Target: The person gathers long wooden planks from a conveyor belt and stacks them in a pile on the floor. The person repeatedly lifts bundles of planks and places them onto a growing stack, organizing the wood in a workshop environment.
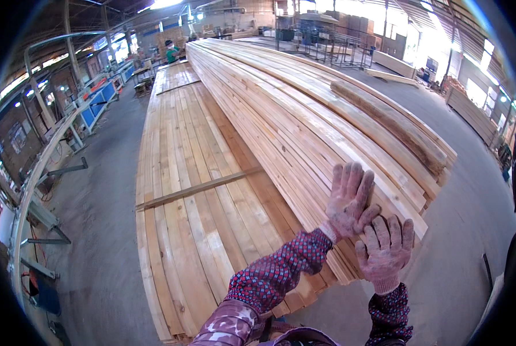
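Note:
My left hand (349, 202), in a stained pinkish work glove, lies with fingers stretched out on the near end of a raised stack of long wooden boards (281, 124). Just below and to its right, my right hand (386, 252), gloved alike, has its fingers spread against the end of the same stack. The hands are close together, near the left thumb. A rough, bark-brown board (385, 121) rests on the right part of the stack. Left of it lies a wide, lower layer of planks (180, 138), crossed by a thin wooden strip (203, 189).
A curved rail (36, 173) with metal brackets and blue machines (96, 109) line the left side. Grey floor (91, 230) runs on both sides of the boards. A person in green (171, 53) stands beyond the far end. Metal racks (339, 52) and more lumber (471, 115) are at right.

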### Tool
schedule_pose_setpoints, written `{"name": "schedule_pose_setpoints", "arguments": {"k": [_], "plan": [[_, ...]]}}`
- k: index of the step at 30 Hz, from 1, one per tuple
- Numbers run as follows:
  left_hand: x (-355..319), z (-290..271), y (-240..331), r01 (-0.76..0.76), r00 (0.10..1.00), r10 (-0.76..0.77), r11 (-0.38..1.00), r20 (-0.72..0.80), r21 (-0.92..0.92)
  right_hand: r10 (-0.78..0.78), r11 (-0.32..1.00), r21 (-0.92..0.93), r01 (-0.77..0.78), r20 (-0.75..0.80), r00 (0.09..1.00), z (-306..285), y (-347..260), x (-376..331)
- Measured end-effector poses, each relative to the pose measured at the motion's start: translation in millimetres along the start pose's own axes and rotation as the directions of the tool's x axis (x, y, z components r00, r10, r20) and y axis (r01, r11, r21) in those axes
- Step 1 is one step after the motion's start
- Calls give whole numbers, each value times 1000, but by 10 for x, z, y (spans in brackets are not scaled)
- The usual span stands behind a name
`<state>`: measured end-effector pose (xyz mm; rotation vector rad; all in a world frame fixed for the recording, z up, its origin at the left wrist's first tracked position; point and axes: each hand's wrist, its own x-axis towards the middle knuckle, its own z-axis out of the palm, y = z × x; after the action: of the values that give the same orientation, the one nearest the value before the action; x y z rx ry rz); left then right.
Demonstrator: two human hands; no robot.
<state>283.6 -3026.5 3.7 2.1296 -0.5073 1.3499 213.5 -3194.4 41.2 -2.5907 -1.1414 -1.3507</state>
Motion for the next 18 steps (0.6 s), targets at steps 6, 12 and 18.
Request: {"name": "schedule_pose_setpoints", "arguments": {"k": [6,12,18], "plan": [[-484,293,272,182,981,-171,976,-91,120,-122,971,196,134,-73,990,-90,76,-127],[-385,342,383,175,970,-162,983,-184,60,-103,909,386,159,-161,981,-362,220,-223],[-454,404,686,294,953,-283,951,-110,100,11,979,200,28,-193,981,-349,356,86]]}}
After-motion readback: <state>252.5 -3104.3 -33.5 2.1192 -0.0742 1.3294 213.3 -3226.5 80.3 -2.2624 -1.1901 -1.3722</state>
